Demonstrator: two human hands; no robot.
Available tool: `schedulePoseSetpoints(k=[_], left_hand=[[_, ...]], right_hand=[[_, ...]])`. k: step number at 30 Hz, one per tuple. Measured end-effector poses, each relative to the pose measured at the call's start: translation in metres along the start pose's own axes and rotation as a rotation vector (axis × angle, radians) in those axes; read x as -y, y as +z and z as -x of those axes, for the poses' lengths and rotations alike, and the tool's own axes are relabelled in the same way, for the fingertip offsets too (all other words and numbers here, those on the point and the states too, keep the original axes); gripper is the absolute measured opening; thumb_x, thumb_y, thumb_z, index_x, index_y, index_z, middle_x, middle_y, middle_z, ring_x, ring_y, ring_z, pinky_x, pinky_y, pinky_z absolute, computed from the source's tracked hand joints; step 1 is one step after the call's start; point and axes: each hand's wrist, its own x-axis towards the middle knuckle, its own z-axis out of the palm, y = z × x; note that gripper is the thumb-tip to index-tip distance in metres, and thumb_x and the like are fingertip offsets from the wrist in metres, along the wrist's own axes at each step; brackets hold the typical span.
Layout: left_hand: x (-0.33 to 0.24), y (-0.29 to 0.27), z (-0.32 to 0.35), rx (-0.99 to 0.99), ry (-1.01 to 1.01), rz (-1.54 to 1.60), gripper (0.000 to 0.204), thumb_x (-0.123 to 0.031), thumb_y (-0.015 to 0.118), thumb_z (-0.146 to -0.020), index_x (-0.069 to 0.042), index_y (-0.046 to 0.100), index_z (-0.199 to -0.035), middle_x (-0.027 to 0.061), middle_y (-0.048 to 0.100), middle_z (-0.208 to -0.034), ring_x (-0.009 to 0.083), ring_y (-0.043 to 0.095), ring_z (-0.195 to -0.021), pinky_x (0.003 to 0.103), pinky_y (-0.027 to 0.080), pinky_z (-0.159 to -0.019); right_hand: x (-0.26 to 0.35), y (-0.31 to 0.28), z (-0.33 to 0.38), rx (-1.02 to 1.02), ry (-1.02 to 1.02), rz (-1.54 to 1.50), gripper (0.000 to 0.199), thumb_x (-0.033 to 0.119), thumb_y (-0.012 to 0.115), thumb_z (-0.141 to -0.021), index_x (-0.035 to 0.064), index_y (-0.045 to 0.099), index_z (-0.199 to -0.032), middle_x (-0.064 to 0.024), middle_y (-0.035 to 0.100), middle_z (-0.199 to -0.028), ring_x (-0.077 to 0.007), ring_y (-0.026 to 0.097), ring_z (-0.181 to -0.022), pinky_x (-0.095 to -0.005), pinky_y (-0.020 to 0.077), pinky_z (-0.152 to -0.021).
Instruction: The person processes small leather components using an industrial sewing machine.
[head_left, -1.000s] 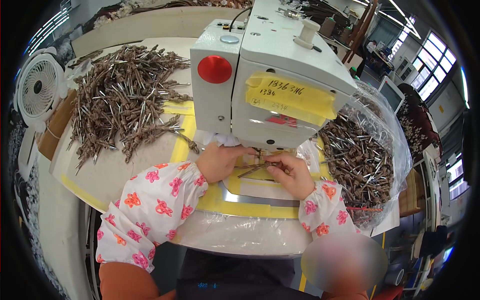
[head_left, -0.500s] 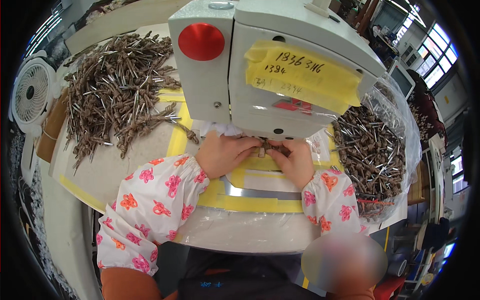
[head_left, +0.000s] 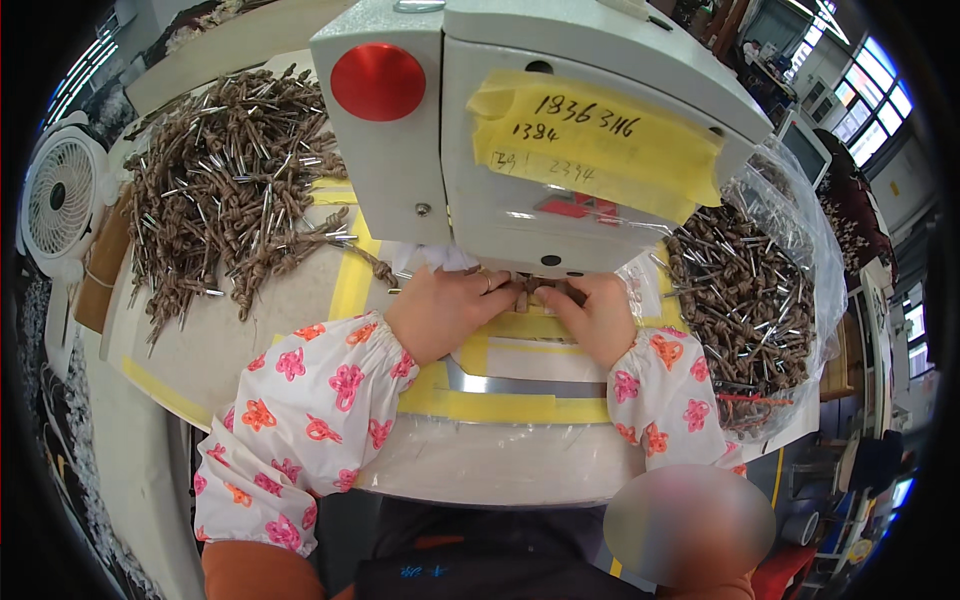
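Since a second ago our view has dipped closer, so the sewing machine (head_left: 540,130) now fills the top centre of the frame, and our hands have drawn in tighter beneath it. Nearest us, low in the frame, the floral sleeve covers (head_left: 310,420) run up from the lower edge over the pale counter (head_left: 480,460), which is marked with yellow tape strips (head_left: 520,405) around a metal plate. At the centre, our left hand (head_left: 445,310) and right hand (head_left: 598,318) meet under the machine head, fingers pinched narrow on a small brown cord piece (head_left: 530,292) held right at the needle area; how exactly each finger grips we cannot tell, as the machine hides the tips. Judging by how things lie, the work looks well underway: a large heap of brown knotted cords with metal tips (head_left: 230,200) sits at the upper left of the counter, and another mass fills a clear plastic bag (head_left: 760,300) at the right; which pile is finished we cannot tell. On the machine's front, a yellow paper label (head_left: 590,150) with dark handwriting is stuck across the upper centre, a small red label shows just below it, and a round red knob (head_left: 378,82) sits to its left. Far left stands a white fan (head_left: 55,200).
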Motion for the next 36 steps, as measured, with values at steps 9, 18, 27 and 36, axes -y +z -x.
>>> schedulePoseSetpoints(k=[9,18,27,36], left_hand=[[-0.005,-0.001,-0.003,0.022,0.029,-0.057,0.027,-0.011,0.057,-0.074,-0.014,0.062,-0.101,-0.0006,0.062,-0.102,0.0179,0.063,-0.085,0.029,0.053,-0.068],[0.001,0.004,0.004,0.048,0.005,0.005,0.028,-0.011,0.054,-0.076,-0.014,0.060,-0.103,-0.0004,0.061,-0.105,0.0187,0.062,-0.086,0.029,0.052,-0.068],[0.005,0.003,0.010,-0.105,-0.009,0.006,0.028,-0.008,0.055,-0.073,-0.013,0.063,-0.100,-0.0029,0.062,-0.104,0.0174,0.063,-0.085,0.033,0.052,-0.063],[0.003,0.004,-0.004,-0.064,0.011,0.059,0.033,-0.004,0.058,-0.069,-0.013,0.066,-0.100,0.0015,0.065,-0.103,0.0211,0.062,-0.093,0.034,0.049,-0.080]], right_hand=[[-0.003,0.004,-0.004,0.070,0.086,-0.147,0.016,0.009,0.068,-0.072,0.0019,0.065,-0.087,-0.0137,0.060,-0.077,-0.0270,0.057,-0.068,-0.0352,0.0440,-0.060],[0.007,0.010,0.001,-0.184,-0.249,0.189,0.008,0.004,0.064,-0.070,0.0023,0.064,-0.078,-0.0111,0.060,-0.081,-0.0311,0.058,-0.073,-0.0414,0.0436,-0.064],[0.005,0.004,0.006,-0.047,-0.317,0.220,0.025,-0.003,0.058,-0.066,0.0014,0.067,-0.089,-0.0116,0.058,-0.088,-0.0297,0.054,-0.083,-0.0408,0.0408,-0.070],[0.002,-0.002,0.012,-0.046,-0.267,0.312,0.028,-0.001,0.056,-0.067,0.0026,0.067,-0.093,-0.0100,0.056,-0.096,-0.0273,0.050,-0.094,-0.0396,0.0361,-0.075]])
